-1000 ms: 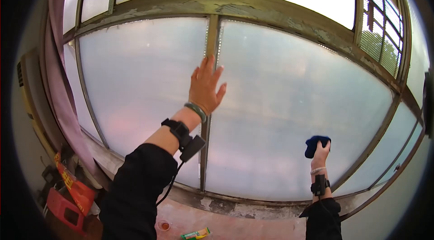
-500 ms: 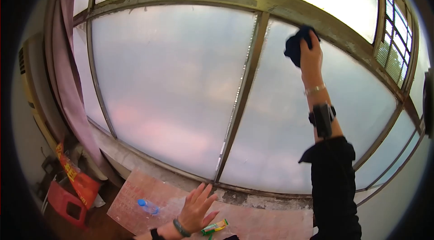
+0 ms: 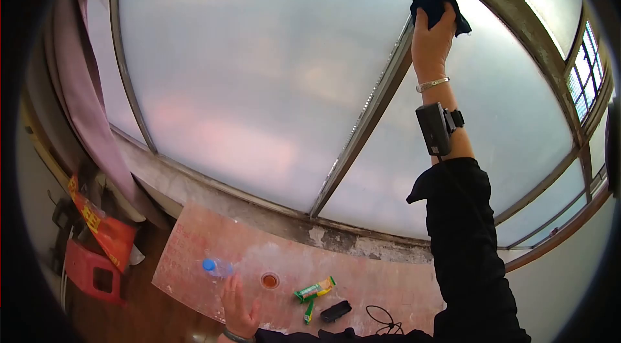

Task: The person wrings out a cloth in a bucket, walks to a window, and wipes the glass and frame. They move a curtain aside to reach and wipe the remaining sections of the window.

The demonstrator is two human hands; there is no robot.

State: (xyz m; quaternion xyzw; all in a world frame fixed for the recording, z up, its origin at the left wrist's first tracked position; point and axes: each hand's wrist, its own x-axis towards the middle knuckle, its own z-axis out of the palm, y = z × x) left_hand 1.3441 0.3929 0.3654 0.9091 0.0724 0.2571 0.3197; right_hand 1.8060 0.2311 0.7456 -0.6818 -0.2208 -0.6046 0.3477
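My right hand is raised high, its fingers wrapped round a dark cloth that lies against the window near the top of the middle frame bar. Frosted panes stand on both sides of that bar. Low in the view, my left hand is over the reddish board with its fingers apart and nothing in it. Just above its fingertips lies a clear bottle with a blue cap.
On the board are a round hole or dish, a green-yellow packet, a small black object and a thin black cable. A red stool with an orange bag and a pink curtain are at the left.
My right hand and the cloth have moved left along the window to the middle bar. My left hand is lower and further left. The view has shifted, showing more of the board.
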